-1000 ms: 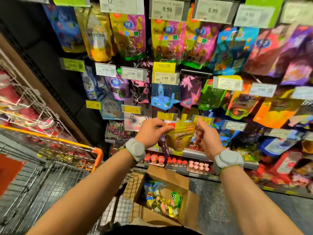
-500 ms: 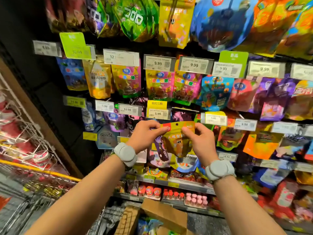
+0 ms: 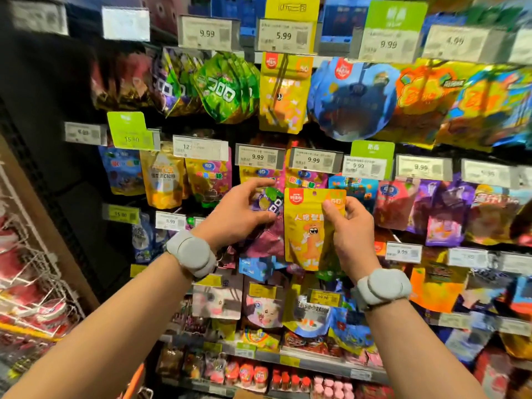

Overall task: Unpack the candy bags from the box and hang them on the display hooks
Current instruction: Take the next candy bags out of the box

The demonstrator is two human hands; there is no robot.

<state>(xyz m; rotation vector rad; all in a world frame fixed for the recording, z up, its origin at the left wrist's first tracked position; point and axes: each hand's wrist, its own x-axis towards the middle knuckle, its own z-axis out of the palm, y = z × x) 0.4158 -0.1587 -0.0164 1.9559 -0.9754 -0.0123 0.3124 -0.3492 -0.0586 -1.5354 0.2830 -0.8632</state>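
Head view, nearest first: two bare forearms rise from 6 o'clock, each with a grey wristband. The right hand (image 3: 349, 234) pinches the yellow candy bag (image 3: 309, 228) by its upper right corner, thumb in front, other fingers curled behind. The left hand (image 3: 233, 217) grips a purple bag (image 3: 269, 204) at 9 o'clock of the yellow one, fingers curled around it.

Beyond them, at 12 o'clock, a matching yellow bag (image 3: 283, 93) hangs under the 5.99 price tag (image 3: 285, 36), likely the target hook.

Risks, as I judge them: a one-corner pinch lets the bag swing, so its small hang hole (image 3: 315, 193) may miss the hook tip. The price tag covers the hook end, forcing a blind thread. The occupied left hand cannot steady anything, and neighbouring packs crowd close and could be knocked loose. The box is out of view.
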